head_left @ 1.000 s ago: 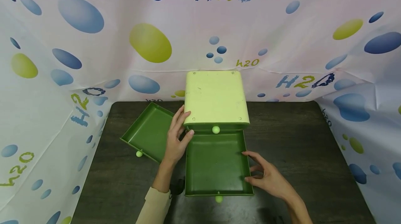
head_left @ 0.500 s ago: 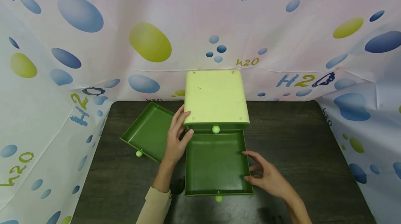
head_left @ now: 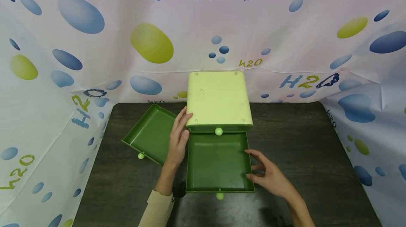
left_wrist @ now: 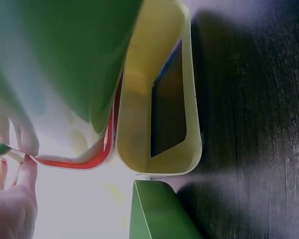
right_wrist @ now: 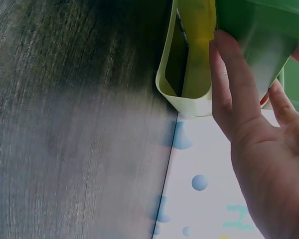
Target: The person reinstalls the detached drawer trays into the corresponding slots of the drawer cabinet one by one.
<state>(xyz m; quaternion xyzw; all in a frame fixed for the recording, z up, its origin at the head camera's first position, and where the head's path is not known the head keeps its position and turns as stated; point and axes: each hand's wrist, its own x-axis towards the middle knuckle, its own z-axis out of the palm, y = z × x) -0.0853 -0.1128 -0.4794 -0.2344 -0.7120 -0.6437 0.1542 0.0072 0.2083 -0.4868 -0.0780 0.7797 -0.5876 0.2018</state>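
A pale yellow drawer cabinet stands at the table's back. Its top green drawer sits inside, showing a round knob. Below that, a green drawer juts far out towards me. My right hand holds this drawer's right wall, index finger and thumb tips at the rim. My left hand rests along the cabinet's left side with fingers extended, the thumb next to the drawer's back left corner. Both wrist views show a bare bottom compartment under the jutting drawer.
A second green drawer lies angled on the dark wood table, left of the cabinet and right beside my left forearm. A dark object shows by the left wrist. A patterned sheet hangs behind and at the sides.
The jutting drawer has slid a little back into the cabinet, my right hand moving with it. My left thumb has shifted left, off the drawer's corner.
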